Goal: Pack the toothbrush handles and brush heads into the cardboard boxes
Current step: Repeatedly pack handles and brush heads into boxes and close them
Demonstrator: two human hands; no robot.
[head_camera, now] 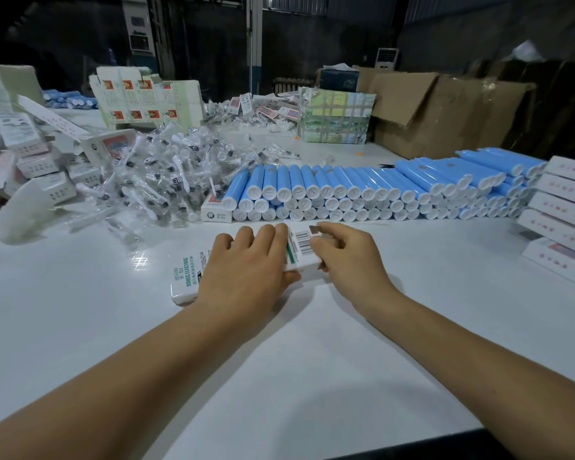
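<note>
Hands meet over one white cardboard box (185, 277) lying flat on the white table (312, 360). Her left hand (246, 270) lies across the box, fingers pressed together over the top, thumb tucked at its near edge. Her right hand (349, 257) pinches the flap at the box's barcode end. Beyond the box, blue toothbrush handles (362, 190) lie stacked in rows; left of them sits a heap of bagged brush heads (166, 171).

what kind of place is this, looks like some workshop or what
Most likely a small packing workshop or warehouse: stacked rows of blue toothbrush handles, a heap of bagged brush heads, large cardboard cartons behind, and both hands closing a white retail box on the table.
</note>
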